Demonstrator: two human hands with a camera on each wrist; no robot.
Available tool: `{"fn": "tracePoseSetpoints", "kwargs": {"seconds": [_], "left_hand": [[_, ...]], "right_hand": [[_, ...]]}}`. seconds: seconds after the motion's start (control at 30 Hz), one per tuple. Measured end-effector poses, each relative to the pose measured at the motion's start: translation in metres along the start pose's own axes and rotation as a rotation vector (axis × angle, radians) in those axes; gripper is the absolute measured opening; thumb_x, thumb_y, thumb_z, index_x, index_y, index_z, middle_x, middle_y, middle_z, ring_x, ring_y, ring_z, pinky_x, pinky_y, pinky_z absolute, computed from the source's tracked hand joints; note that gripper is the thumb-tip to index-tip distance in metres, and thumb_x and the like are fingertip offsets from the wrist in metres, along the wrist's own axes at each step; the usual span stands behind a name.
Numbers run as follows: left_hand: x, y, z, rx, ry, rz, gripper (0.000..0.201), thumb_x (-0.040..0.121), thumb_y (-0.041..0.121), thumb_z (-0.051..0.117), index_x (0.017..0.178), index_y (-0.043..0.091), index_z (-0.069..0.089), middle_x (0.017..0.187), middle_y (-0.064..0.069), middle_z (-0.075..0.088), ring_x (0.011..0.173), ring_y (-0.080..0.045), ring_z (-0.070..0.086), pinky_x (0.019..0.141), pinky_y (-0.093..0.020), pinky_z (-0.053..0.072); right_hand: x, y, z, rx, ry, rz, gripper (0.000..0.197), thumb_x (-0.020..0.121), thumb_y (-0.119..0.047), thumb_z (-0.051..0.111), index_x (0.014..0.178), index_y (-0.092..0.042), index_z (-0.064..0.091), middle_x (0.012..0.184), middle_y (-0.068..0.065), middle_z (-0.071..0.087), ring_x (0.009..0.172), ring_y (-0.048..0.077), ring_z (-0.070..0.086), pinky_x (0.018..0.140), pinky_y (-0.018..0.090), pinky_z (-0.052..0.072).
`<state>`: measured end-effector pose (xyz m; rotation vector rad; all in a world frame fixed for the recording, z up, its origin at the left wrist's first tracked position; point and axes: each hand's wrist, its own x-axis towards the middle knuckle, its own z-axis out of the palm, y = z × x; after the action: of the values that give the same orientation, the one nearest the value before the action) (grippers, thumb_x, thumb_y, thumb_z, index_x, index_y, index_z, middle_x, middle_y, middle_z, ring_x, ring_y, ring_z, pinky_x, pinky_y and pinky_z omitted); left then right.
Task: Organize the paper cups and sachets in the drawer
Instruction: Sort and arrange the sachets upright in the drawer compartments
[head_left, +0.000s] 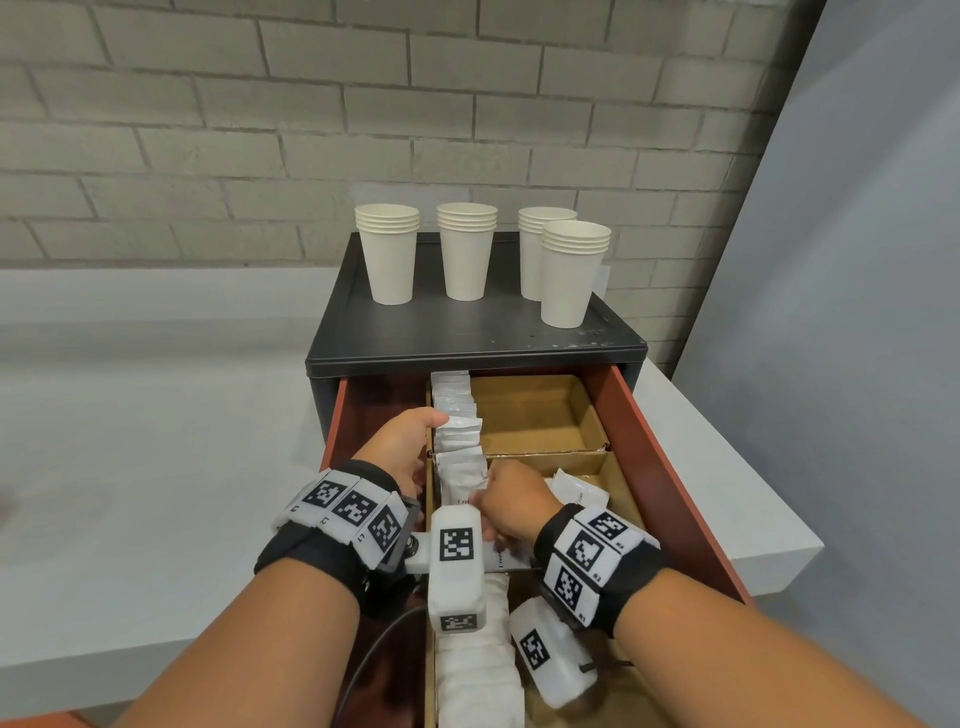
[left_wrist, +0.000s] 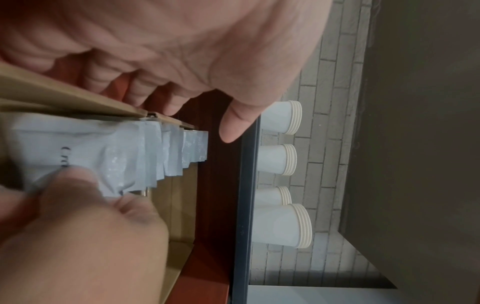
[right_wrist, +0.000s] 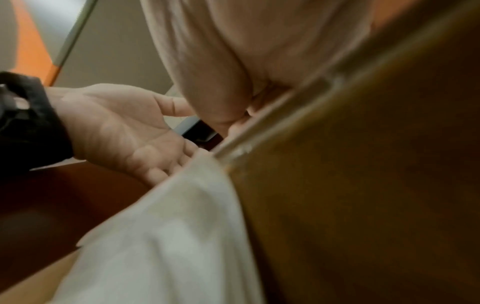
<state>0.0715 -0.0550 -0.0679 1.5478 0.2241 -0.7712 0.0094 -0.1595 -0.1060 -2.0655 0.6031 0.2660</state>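
In the open drawer (head_left: 675, 447), the right hand (head_left: 511, 506) pinches a white sachet (head_left: 462, 480) from the upright row; left hand (head_left: 402, 441) fingers spread, steadying; light, limp, crinkly packets, likely best gripped by their top edges.

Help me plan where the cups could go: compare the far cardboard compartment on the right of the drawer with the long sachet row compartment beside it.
1. The far right compartment shows bare cardboard; the sachet row compartment is packed with upright white sachets.
2. The far right compartment is wide and short; the sachet row compartment is narrow and runs the drawer's visible length.
3. No hand is at the far right compartment; the left hand and right hand work at the sachet row.

Both are brown cardboard inside the red drawer.
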Motion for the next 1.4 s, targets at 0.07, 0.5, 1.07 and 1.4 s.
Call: {"fn": "tracePoseSetpoints", "kwargs": {"seconds": [0.07, 0.5, 1.07, 1.4], "left_hand": [[-0.003, 0.001, 0.001, 0.000, -0.004, -0.013, 0.053, 0.091, 0.030, 0.049, 0.138, 0.009, 0.038, 0.132, -0.019, 0.047, 0.110, -0.033, 0.047, 0.102, -0.046, 0.037], [-0.010, -0.001, 0.005, 0.083, -0.022, 0.014, 0.019, 0.095, 0.020, 0.044, 0.112, 0.012, 0.042, 0.081, -0.008, 0.049, 0.071, -0.020, 0.046, 0.077, -0.036, 0.038], [-0.002, -0.013, 0.003, 0.834, 0.155, 0.227, 0.067, 0.081, 0.015, 0.067, 0.139, 0.008, 0.035, 0.133, -0.010, 0.048, 0.118, -0.026, 0.049, 0.093, -0.032, 0.043], [0.001, -0.017, 0.002, 0.959, 0.139, 0.307, 0.064, 0.076, 0.013, 0.074, 0.132, 0.014, 0.044, 0.124, -0.006, 0.056, 0.111, -0.023, 0.054, 0.090, -0.030, 0.047]], "right_hand": [[0.004, 0.000, 0.002, -0.085, 0.088, -0.050, 0.010, 0.089, -0.012, 0.050, 0.090, -0.006, 0.058, 0.084, 0.013, 0.063, 0.070, 0.025, 0.059, 0.062, 0.033, 0.051], [0.004, 0.002, -0.012, -0.091, 0.013, -0.004, 0.011, 0.085, -0.014, 0.066, 0.082, -0.004, 0.065, 0.067, 0.007, 0.061, 0.053, 0.016, 0.056, 0.046, 0.020, 0.047], [-0.018, 0.002, -0.020, -0.831, -0.004, -0.251, 0.029, 0.074, -0.021, 0.072, 0.100, -0.018, 0.059, 0.105, 0.005, 0.050, 0.103, 0.028, 0.050, 0.082, 0.037, 0.044], [-0.010, 0.008, -0.007, -0.962, -0.200, -0.609, 0.037, 0.085, -0.015, 0.063, 0.122, -0.018, 0.063, 0.117, 0.007, 0.064, 0.103, 0.027, 0.058, 0.079, 0.029, 0.044]]}}
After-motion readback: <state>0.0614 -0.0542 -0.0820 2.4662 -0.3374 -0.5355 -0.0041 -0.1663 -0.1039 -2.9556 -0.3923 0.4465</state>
